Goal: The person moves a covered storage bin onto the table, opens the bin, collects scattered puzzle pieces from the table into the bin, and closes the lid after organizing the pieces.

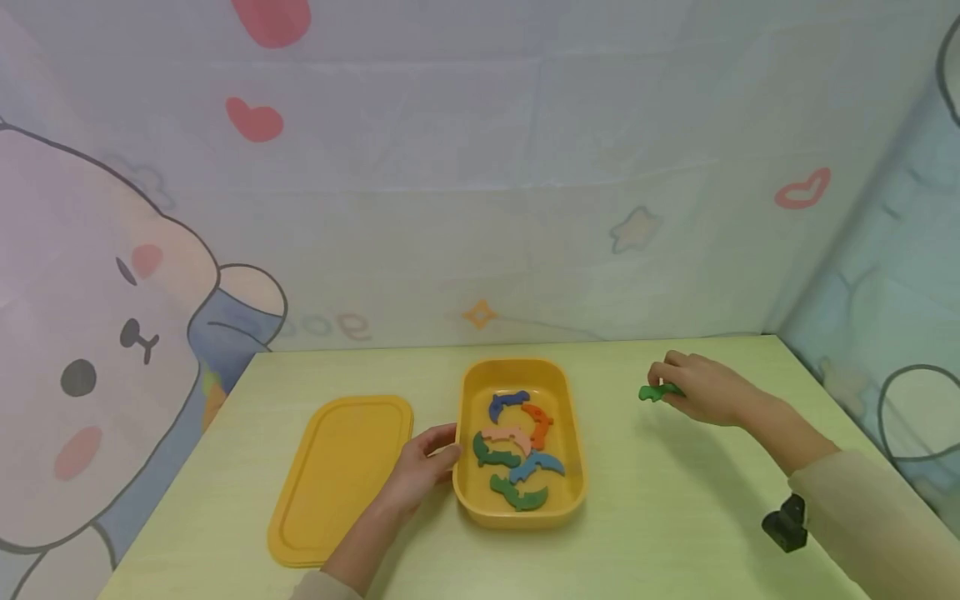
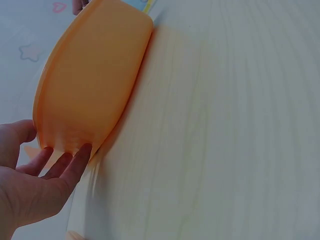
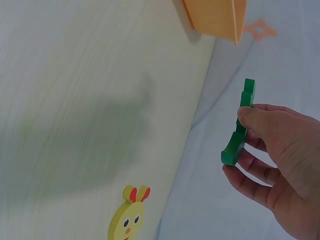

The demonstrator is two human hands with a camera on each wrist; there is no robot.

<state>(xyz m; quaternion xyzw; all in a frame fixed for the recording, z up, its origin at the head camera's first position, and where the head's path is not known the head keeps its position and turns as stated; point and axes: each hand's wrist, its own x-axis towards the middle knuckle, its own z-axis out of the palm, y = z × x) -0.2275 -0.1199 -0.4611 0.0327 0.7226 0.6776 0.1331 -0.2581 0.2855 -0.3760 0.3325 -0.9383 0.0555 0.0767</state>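
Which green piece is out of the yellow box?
The green piece pinched by the right hand; the other two green pieces lie inside the yellow box.

Shows faint rounded lettering (image 1: 300, 325) on pale backdrop cloth (image 1: 450, 167), low down, just above back edge of table (image 1: 630, 517) | reads as lowercase "g" (image 1: 353, 326) at right end, with "o" (image 1: 318, 326) beside it | too blurred to read further left

The left grip (image 2: 37, 187) touches one end of the orange tub (image 2: 97, 75), thumb (image 2: 26, 131) at the rim, fingertips (image 2: 86, 150) against the outer wall; beside the tub spreads the pale, grained bench (image 2: 215, 125). Left is a backdrop (image 2: 17, 90) with a heart (image 2: 59, 7) and a star (image 2: 31, 52); part of the right grip (image 2: 78, 6) shows at the top edge.
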